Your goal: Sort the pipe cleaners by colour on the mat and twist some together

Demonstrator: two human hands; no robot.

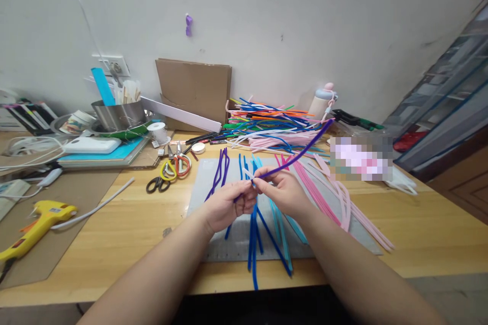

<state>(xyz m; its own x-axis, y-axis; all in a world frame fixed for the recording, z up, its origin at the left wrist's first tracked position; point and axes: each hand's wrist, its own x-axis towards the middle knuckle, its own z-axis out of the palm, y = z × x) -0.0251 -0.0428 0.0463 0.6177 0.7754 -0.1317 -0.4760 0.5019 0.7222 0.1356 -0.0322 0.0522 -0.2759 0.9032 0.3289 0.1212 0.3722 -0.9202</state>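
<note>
My left hand (232, 204) and my right hand (282, 192) meet above the grey mat (219, 249), both closed on a purple pipe cleaner (299, 155). Its long end rises past my right hand toward the upper right. A short white piece (248, 173) sticks up between my fingertips; whether it is joined to the purple one I cannot tell. Beneath my hands lie dark blue pipe cleaners (253, 249) and light blue pipe cleaners (282, 228). Purple pipe cleaners (221, 170) rest to the left, pink pipe cleaners (316, 193) to the right.
A heap of coloured pipe cleaners (270, 124) lies by the wall, near a bottle (320, 102) and cardboard (194, 94). Scissors (179, 162) sit left of the mat. Farther left are a yellow glue gun (46, 221), a metal pot (119, 115) and a white tape roll (158, 133).
</note>
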